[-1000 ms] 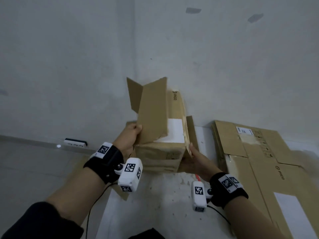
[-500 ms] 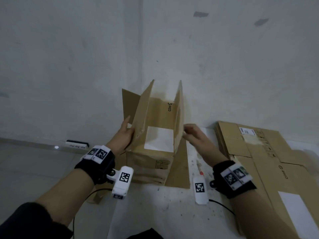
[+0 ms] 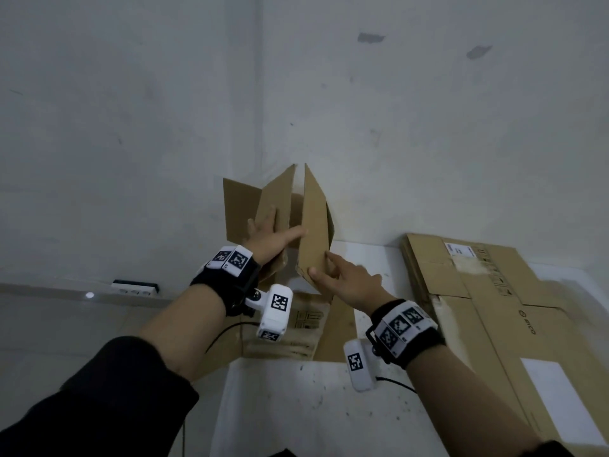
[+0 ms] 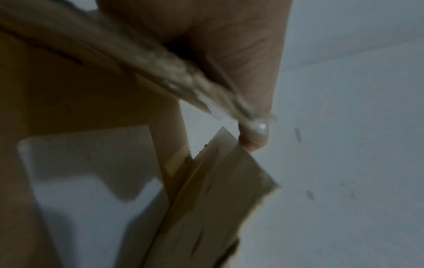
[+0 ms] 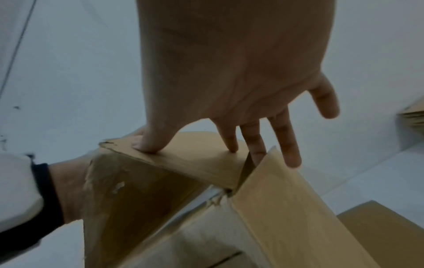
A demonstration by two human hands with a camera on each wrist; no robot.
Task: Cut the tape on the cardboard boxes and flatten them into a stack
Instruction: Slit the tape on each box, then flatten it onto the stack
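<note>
Flat-fingered, our left hand (image 3: 268,237) and right hand (image 3: 349,285) press the upright flaps of the cardboard box (image 3: 306,225) standing by the wall corner, left of the flattened stack (image 3: 478,291). We should push opposite corners together evenly so it collapses flat.

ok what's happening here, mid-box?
A person is collapsing an opened cardboard box standing on the white surface near the wall corner. The left hand lies with straight fingers against the box's left flaps, and the right hand presses with spread fingers on the right panel, squeezing the sides together. The box is not flat yet. A stack of flattened boxes lies to the right.
</note>
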